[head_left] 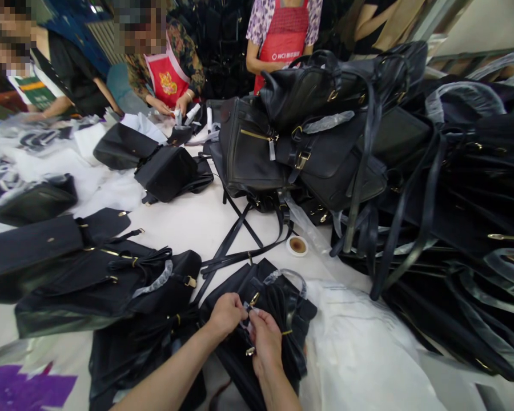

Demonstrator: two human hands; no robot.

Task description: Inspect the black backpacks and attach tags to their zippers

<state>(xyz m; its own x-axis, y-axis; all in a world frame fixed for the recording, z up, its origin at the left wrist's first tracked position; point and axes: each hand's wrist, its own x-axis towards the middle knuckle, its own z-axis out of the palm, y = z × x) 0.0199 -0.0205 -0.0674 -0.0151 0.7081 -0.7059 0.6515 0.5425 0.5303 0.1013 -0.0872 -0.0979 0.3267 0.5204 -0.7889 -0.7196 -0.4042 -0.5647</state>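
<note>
"Any writing, left to right?"
"Upper left, a red apron (165,77) carries a yellow emblem (168,83)."
"And the hands?"
"Lower centre: the left hand (227,314) pinches a small pale piece (247,325) over a black bag (235,355); the right hand (266,337) grips it too."
"Further?"
"Upper centre, a second apron (285,37) reads 'NCI'; its remaining characters blur."

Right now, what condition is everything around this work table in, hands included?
Left fingers: pinched at a small whitish piece, partly hidden
Right fingers: pinched at the same piece
Black bag beneath: lying down
Its handle: wrapped in clear plastic
Round white dish: uncovered, brown inside
Black bags beyond: heaped
Gold zipper there: apparently closed
</note>
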